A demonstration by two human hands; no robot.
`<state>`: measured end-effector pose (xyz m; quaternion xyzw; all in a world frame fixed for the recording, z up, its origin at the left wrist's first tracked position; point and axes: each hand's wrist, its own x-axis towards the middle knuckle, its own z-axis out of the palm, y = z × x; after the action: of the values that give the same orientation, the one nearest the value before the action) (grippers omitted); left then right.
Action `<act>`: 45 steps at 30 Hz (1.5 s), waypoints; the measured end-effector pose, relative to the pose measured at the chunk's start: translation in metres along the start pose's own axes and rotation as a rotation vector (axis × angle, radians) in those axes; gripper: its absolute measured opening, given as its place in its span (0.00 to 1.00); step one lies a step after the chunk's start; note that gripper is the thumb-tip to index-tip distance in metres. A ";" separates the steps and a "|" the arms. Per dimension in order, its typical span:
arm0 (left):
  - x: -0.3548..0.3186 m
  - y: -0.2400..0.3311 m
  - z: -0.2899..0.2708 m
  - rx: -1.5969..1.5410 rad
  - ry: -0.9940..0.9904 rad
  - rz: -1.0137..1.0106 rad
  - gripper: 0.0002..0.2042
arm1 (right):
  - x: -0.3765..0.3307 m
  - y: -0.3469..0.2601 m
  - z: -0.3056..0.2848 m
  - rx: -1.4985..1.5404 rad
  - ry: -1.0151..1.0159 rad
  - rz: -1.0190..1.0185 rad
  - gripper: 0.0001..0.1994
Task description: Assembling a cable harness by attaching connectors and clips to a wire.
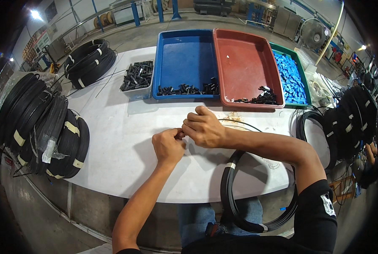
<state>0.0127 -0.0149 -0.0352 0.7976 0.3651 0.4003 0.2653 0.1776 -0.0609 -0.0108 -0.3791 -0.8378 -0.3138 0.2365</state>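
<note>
Left hand: the left hand (168,146) is curled nearly closed over the white table (125,139), its fingertips pinching a small dark piece (181,135), probably the cable's end, though it is too small to tell.
Right hand: the right hand (203,127) is closed too, fingers bent onto the same piece from the other side, touching the left hand.
Cable: a black cable coil (239,211) loops from the hands over the table edge and hangs at the person's lap.
Trays: beyond the hands lie a blue tray (184,55), a red tray (244,59) and a green tray (301,70) holding blue parts.
Left side: stacked black coils (45,131) stand at the table's left edge.
</note>
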 end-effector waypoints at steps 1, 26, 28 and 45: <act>-0.001 -0.001 0.001 0.047 0.085 0.158 0.07 | 0.003 -0.004 -0.001 0.118 -0.076 0.160 0.06; 0.012 0.000 -0.005 -0.194 -0.252 -0.164 0.09 | -0.014 0.020 -0.007 0.095 0.001 -0.049 0.10; 0.014 -0.004 -0.006 -0.192 -0.287 -0.204 0.09 | -0.015 0.021 -0.006 0.133 0.002 -0.034 0.11; -0.003 0.001 -0.002 -0.109 0.023 0.034 0.08 | 0.033 -0.014 -0.023 0.441 -0.408 0.730 0.03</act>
<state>0.0103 -0.0172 -0.0352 0.7833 0.3322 0.4332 0.2973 0.1506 -0.0683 0.0217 -0.6434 -0.7259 0.0564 0.2367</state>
